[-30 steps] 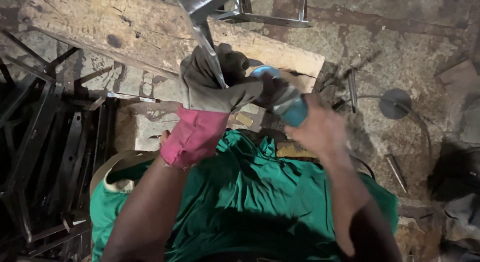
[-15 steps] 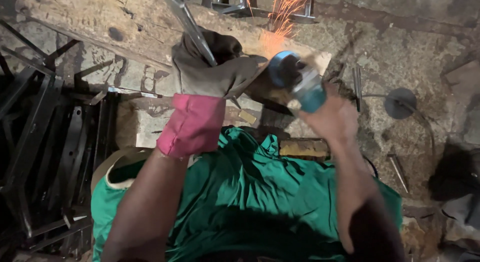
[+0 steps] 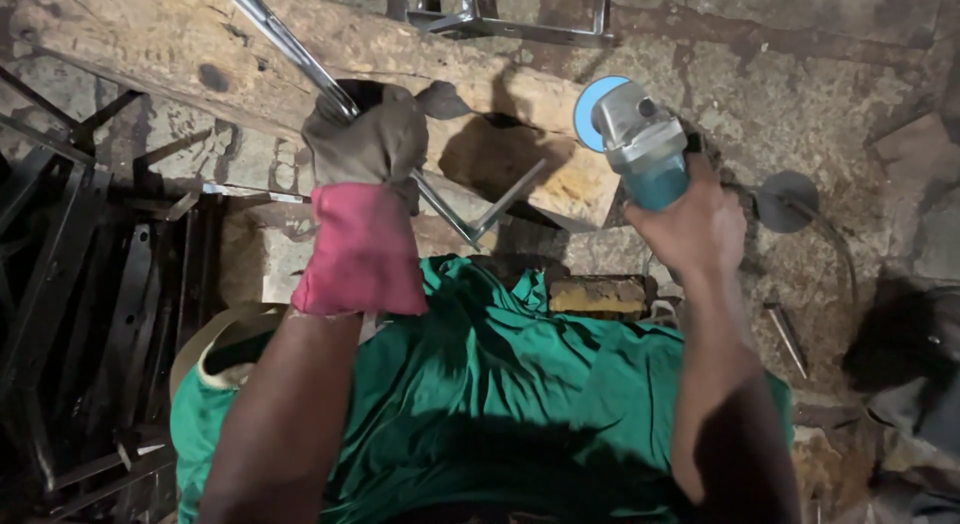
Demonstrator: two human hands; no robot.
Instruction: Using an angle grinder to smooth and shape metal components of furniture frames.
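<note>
From the head view I see my gloved left hand (image 3: 365, 149) with its fingers wrapped tight round a bent metal bar (image 3: 330, 89) lying across the plank (image 3: 150, 44) — my right hand (image 3: 690, 229) clasps a teal grinder (image 3: 640, 139), its disc just beside the plank's end.
</note>
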